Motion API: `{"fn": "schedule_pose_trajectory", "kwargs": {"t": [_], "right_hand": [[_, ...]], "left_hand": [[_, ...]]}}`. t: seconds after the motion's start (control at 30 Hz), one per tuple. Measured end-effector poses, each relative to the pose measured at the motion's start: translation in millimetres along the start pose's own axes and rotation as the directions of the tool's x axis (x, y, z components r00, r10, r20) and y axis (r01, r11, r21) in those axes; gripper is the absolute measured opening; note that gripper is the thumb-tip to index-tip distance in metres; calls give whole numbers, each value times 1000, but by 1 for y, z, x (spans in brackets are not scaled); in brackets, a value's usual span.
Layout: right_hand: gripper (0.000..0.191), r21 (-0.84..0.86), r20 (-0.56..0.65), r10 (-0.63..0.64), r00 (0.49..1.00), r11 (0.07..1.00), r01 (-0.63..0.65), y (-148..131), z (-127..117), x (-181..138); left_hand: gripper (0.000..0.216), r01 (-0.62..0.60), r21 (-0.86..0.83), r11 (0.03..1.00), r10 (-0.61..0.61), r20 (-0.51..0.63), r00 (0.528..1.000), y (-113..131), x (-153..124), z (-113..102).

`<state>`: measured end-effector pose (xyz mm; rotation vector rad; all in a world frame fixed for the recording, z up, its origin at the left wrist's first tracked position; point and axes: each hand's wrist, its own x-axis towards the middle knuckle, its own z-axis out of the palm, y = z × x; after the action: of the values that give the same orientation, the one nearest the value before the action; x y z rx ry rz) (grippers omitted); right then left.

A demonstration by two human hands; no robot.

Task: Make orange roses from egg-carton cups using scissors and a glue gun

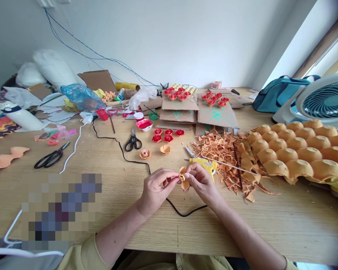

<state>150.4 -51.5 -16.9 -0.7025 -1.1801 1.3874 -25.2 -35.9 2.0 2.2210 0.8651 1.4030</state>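
Both my hands meet over the wooden table (107, 210) and pinch a small orange paper flower (183, 179) cut from egg carton. My left hand (155, 187) grips its left side with closed fingers. My right hand (200, 182) holds its right side, fingers curled round it. Just behind my right hand lies a yellow glue gun (204, 164), whose black cord (129, 159) runs under my hands. Two unpainted orange flowers (154, 152) sit a little farther back, with several red painted flowers (167, 135) behind them.
An orange egg tray (298, 150) and a heap of orange cardboard scraps (222, 157) fill the right side. Black scissors (133, 141) lie at centre, another pair (51, 157) at left. Cardboard sheets with red flowers (197, 108), a red paint bowl (144, 124), a fan (323, 99) and clutter stand behind.
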Motion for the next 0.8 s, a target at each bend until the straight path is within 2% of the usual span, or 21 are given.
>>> {"fn": "schedule_pose_trajectory", "kwargs": {"t": [0.17,0.27,0.37,0.47,0.53,0.63,0.8], "right_hand": [[24,-111,5,44,999,993,-43,5,-4,-2],[18,-335,-7,59,998,941,-58,6,-10,-5],[11,-642,-23,16,1000,766,-27,4,-14,-9],[14,-811,-19,-42,999,585,10,1,-15,-12],[18,-837,-15,-47,999,547,13,0,-14,-14],[23,-830,-18,-20,1000,558,-4,-1,-14,-17],[18,-821,-68,-15,998,569,-47,-2,-15,-19]], "left_hand": [[6,67,22,998,-68,49,996,-4,-3,2],[5,138,70,988,-146,119,982,-8,-6,5],[9,193,138,971,-221,229,948,-11,-10,10],[13,210,204,956,-267,315,911,-14,-13,14],[13,209,217,954,-274,340,899,-16,-13,15],[13,205,197,959,-265,359,895,-17,-13,15],[15,176,179,968,-235,398,887,-16,-11,15]]}}
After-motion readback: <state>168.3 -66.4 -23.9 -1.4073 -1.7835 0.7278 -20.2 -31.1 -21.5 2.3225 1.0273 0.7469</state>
